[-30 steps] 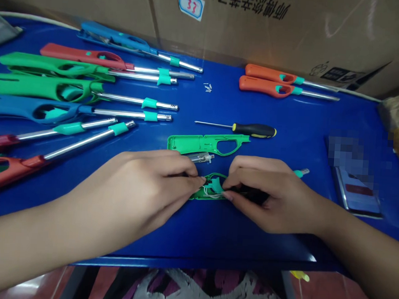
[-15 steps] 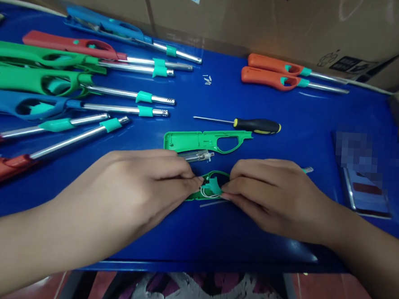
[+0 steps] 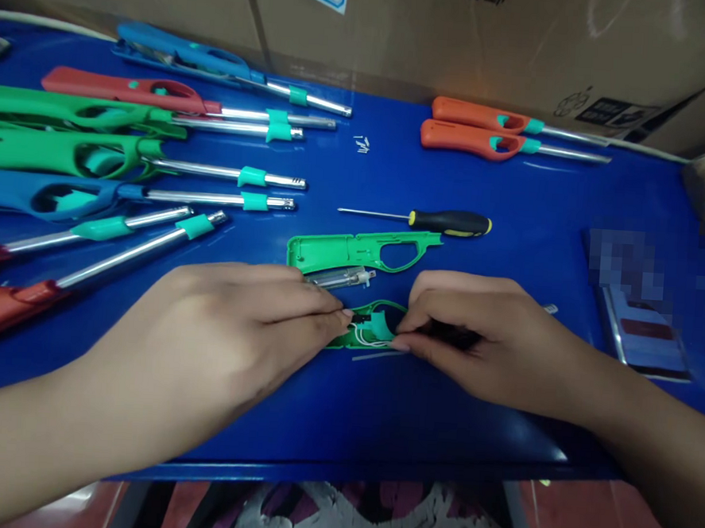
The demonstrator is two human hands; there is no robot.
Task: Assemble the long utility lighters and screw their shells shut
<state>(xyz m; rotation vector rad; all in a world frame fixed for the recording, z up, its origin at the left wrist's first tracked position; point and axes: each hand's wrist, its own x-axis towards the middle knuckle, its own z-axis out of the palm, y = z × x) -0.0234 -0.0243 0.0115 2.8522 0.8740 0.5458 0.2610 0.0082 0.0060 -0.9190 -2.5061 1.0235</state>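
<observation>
A green lighter casing half point(image 3: 345, 342) is laid on the blue worktop point(image 3: 343, 423) directly between the two hands, its left end covered by the left hand point(image 3: 344, 318) and its right part by the right hand point(image 3: 401, 336). The casing is clamped at its left by the bent fingers and thumb of the left hand. The right thumb and forefinger are brought close together beside the teal trigger point(image 3: 380, 327) — whether anything is gripped there cannot be told. The hands themselves are kept apart, with the trigger and white wires point(image 3: 360, 340) left exposed in the gap. A thin clear strip point(image 3: 376, 356) is seen just below the casing. Just above it, a clear fuel tank point(image 3: 343, 278) is partly hidden by the left hand, and beyond that lies the matching green half point(image 3: 323, 253), untouched. Farther off, a black-and-yellow screwdriver point(image 3: 450, 222) is set down sideways, with small screws point(image 3: 361, 144) scattered beyond.
</observation>
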